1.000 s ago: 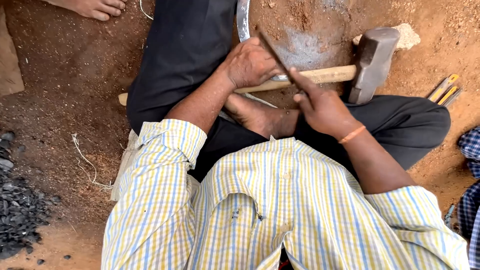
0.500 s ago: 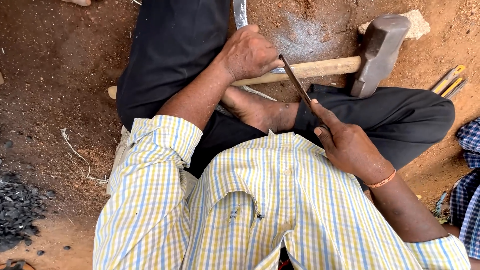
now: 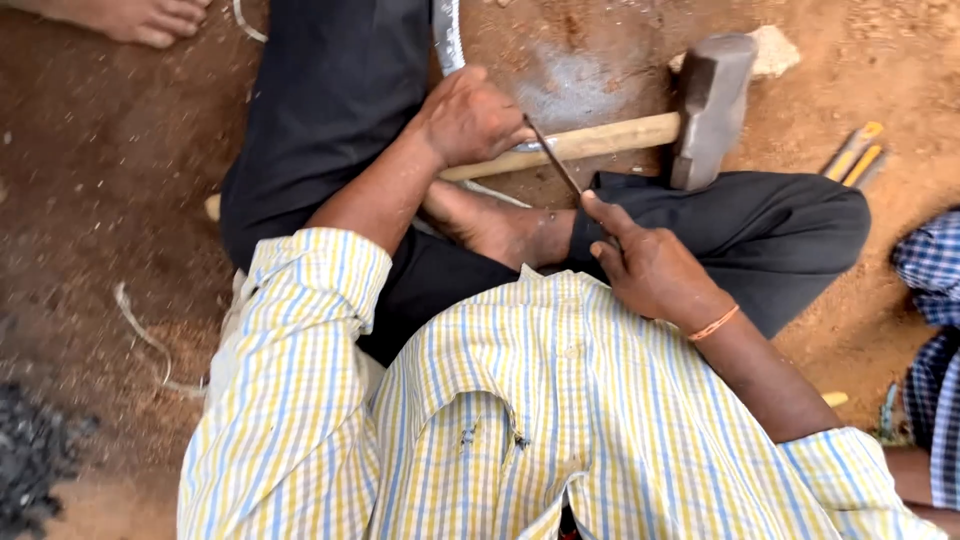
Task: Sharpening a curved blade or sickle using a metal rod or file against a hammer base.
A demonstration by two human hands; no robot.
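Gripping one end of a thin, dark, flat metal file (image 3: pixel 553 155), the right hand (image 3: pixel 650 268) is closed around the tool's near end with the index finger stretched along it, while the left hand (image 3: pixel 470 115) is curled shut at the file's far end, where a curved, pale grey metal blade (image 3: pixel 447 35) runs up and away toward the top edge of the view; whether the left hand clasps the blade, the file tip or both cannot be told. The file slants between the two hands, crossing just over the pale wooden handle (image 3: pixel 590 142) of a heavy sledgehammer with a dull grey steel head (image 3: pixel 710 110), which lies on the reddish-brown dirt ground (image 3: pixel 120 180). The person sits cross-legged in dark trousers (image 3: pixel 330 100) and a yellow-and-blue checked shirt (image 3: pixel 520 420), one bare foot (image 3: pixel 505 228) tucked beneath the file. An orange thread band (image 3: pixel 712 325) circles the right wrist. Two yellow-handled tools (image 3: pixel 853 155) lie near the hammer head; another person's bare foot (image 3: pixel 140 17) shows at the upper left.
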